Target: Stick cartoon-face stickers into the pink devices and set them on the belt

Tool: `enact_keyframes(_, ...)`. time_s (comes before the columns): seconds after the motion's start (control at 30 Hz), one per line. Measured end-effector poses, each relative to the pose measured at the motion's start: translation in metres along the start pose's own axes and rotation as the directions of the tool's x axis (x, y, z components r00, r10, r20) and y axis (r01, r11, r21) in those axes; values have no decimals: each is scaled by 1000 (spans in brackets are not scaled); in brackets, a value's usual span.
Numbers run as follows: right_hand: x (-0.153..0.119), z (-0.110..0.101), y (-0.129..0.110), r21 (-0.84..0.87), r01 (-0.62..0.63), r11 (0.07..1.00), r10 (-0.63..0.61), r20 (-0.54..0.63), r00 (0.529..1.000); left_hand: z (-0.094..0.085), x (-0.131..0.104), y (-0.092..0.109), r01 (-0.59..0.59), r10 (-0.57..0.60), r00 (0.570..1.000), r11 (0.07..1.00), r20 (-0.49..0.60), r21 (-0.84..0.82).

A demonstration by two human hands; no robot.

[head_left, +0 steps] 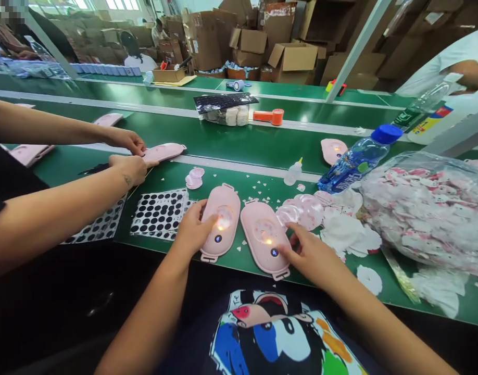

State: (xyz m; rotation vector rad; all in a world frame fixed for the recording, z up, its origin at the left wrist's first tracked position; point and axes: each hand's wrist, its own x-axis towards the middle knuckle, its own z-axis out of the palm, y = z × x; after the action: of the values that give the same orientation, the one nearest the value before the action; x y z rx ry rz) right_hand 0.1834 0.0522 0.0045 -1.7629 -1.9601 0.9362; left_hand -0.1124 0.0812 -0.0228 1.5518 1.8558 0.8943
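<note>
Two pink oval electronic devices with strap loops at their ends lie side by side at the bench's front edge, each with a lit orange spot and a small round display. My left hand is closed around the edge of the left pink device, thumb on its face. On the right pink device, my right hand grips the lower right side, thumb beside the display and fingers at the edge. Right behind that hand lie round clear-and-pink discs. Tiny white scraps are scattered behind the devices.
A co-worker's hands hold another pink device at left. Sheets of black dots lie nearby. A dropper bottle, a blue-capped bottle and a bulging plastic bag stand behind and right. A tape-wrapped bundle lies farther back.
</note>
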Motion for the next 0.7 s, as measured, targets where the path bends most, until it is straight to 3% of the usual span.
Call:
enact_keyframes(0.17,6,13,5,189,-131,973,112,108,988,-6,30,5,0,1,1000,996,-18,86)
enact_keyframes(0.3,11,15,9,441,-221,870,96,288,953,-17,52,13,-15,24,999,977,-38,214)
enact_keyframes(0.4,8,15,11,610,-268,746,44,355,934,-20,49,21,-70,82,996,954,-28,291)
enact_keyframes(0.5,-1,16,8,730,-254,634,-22,345,938,-15,23,32,-155,182,981,942,-65,298)
enact_keyframes(0.53,-5,17,5,758,-234,609,-45,328,944,-11,10,37,-184,207,975,953,-76,242)
enact_keyframes(0.57,-9,19,1,780,-209,590,-70,307,949,-5,-5,42,-211,219,973,973,-78,96)
enact_keyframes(0.6,-12,22,-4,796,-177,578,-96,282,955,1,-19,47,-185,186,983,973,-6,-135)
enact_keyframes(0.67,-17,28,-13,807,-104,582,-155,235,959,14,-43,57,61,98,968,801,230,-596)
enact_keyframes(0.7,-18,30,-15,797,-66,600,-185,218,958,20,-52,61,153,43,968,675,246,-721)
